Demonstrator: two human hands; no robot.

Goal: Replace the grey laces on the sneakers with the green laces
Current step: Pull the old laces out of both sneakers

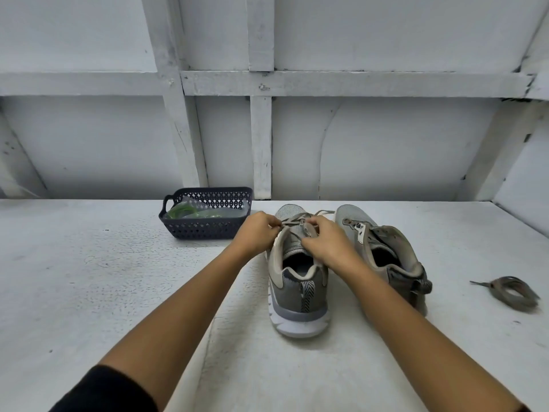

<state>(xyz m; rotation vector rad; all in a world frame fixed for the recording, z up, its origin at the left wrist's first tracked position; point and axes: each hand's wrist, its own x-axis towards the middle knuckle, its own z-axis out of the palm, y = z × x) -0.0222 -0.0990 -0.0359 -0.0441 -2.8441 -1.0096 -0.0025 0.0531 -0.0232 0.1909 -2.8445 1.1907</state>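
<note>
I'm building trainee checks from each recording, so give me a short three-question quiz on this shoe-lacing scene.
1. True or false: the sneaker on the right is still laced.
2. Where are the green laces? A) in the dark basket B) beside the heels C) in a hand
3. What do the left hand and right hand pinch?
Key: 1 false, a loose grey lace lies coiled beside it; 2 A; 3 the threaded grey lace of the sneaker on the left.
</note>
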